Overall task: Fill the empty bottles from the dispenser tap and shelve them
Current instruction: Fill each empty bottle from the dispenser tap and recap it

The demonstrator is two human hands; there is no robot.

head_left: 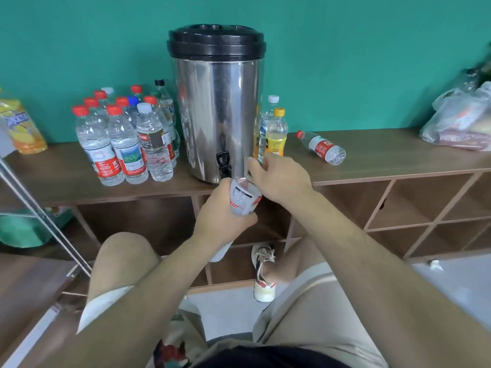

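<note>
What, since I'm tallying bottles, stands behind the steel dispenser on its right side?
Two upright bottles: a clear white-capped plastic bottle and a yellow-capped yellow-labelled bottle. The silver cylindrical dispenser hides anything further behind it.

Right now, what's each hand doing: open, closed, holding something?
Left hand: grips the bottle by the tap.
Right hand: curled at the bottle's top; whether it pinches anything cannot be told.

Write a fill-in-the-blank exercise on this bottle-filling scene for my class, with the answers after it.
The left hand grips a bottle up at the dispenser's ____.
The dispenser's lid is coloured ____.
The red-capped bottle to the dispenser's right lies on its ____.
Answers: tap; black; side.
</note>
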